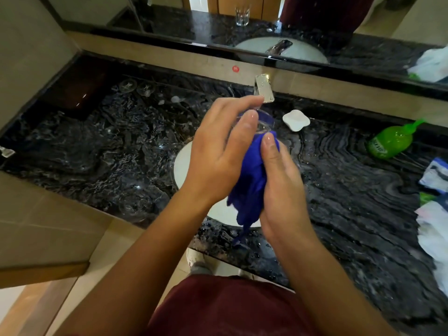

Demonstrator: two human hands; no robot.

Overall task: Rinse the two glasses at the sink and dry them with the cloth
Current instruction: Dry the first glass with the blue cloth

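Observation:
Over the white sink (182,166) my left hand (218,151) grips a clear glass (264,120), its fingers curled round the side. My right hand (281,187) holds a blue cloth (249,187) and pushes its upper end against or into the glass; the loose end hangs down toward the counter edge. The hands hide most of the glass. A second clear glass (135,205) stands on the dark marble counter (97,146) near its front edge, left of the sink.
A chrome tap (264,89) stands behind the sink, with a white soap dish (296,120) to its right. A green bottle (390,141) lies at the right, plastic bags (434,221) beyond it. A mirror (169,18) runs along the back wall.

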